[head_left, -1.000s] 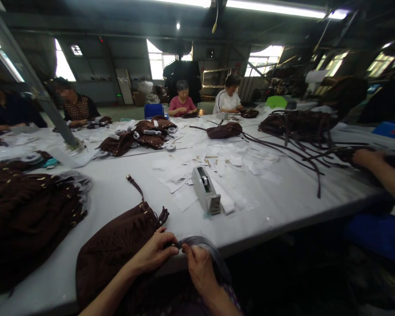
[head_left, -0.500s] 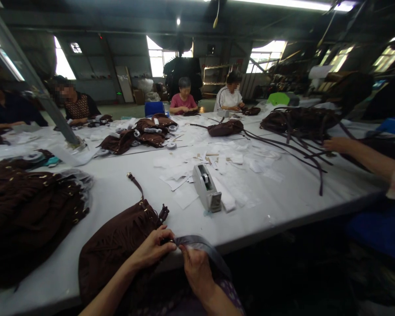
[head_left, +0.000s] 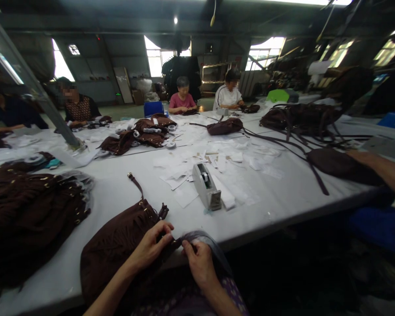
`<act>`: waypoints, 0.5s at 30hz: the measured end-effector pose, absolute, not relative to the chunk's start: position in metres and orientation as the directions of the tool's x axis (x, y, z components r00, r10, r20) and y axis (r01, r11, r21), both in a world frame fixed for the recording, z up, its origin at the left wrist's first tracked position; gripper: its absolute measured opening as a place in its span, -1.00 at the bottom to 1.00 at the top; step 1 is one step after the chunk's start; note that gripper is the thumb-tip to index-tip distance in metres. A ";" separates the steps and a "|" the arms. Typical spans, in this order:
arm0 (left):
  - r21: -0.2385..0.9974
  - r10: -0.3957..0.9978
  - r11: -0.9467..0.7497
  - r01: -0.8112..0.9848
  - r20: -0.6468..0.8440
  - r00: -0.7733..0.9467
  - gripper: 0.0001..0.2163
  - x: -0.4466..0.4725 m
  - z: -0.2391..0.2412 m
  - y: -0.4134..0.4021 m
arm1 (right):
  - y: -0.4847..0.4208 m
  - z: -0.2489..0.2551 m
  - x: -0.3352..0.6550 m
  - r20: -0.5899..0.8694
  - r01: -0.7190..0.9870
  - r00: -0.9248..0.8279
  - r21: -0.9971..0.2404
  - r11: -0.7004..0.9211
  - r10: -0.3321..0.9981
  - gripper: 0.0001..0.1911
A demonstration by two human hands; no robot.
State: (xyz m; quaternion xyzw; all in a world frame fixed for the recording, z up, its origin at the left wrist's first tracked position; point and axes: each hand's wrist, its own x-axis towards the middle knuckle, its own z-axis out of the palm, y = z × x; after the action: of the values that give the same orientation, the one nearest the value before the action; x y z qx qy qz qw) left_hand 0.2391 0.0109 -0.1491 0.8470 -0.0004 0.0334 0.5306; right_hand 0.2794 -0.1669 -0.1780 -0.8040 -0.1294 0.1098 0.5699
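Both hands work at the table's [head_left: 276, 210] near edge: the left hand [head_left: 151, 245] has its grip pinched on the brown bag [head_left: 118, 245], which lies on the table and overhangs that edge, and the right hand [head_left: 199, 261] has its grip closed on the grey strap [head_left: 210, 245] arching off the edge. Open tabletop separates the bag from the tape dispenser [head_left: 207, 186] and the dark bag pile [head_left: 29, 215] to the left.

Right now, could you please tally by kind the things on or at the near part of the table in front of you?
Brown bag under the left hand: 1
Grey strap pinched by the right hand: 1
Tape dispenser: 1
Pile of brown bags at the left: 1
Total: 4
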 end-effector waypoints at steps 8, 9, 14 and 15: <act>0.880 0.055 -0.474 -0.021 0.054 0.997 -0.90 0.221 -0.158 0.012 | -0.163 -0.185 0.272 0.070 0.189 0.919 -0.942 -0.278 0.388 -0.62; 0.884 0.051 -0.468 -0.017 0.046 0.998 -0.88 0.221 -0.159 0.012 | -0.162 -0.189 0.271 0.079 0.199 0.914 -0.942 -0.270 0.399 -0.61; 0.828 0.045 -0.561 -0.020 0.054 0.997 -0.65 0.224 -0.161 0.006 | -0.160 -0.202 0.266 0.085 0.191 0.912 -0.954 -0.232 0.402 -0.61; 0.808 0.063 -0.589 -0.025 0.076 0.995 -0.71 0.226 -0.161 0.004 | -0.160 -0.204 0.264 0.090 0.194 0.911 -0.954 -0.227 0.403 -0.65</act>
State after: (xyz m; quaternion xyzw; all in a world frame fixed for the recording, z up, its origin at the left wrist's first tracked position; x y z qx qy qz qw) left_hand 0.2257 0.0037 -0.1615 0.8900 0.0109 0.0484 0.4532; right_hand 0.2637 -0.1600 -0.2036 -0.7783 -0.1919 0.0883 0.5913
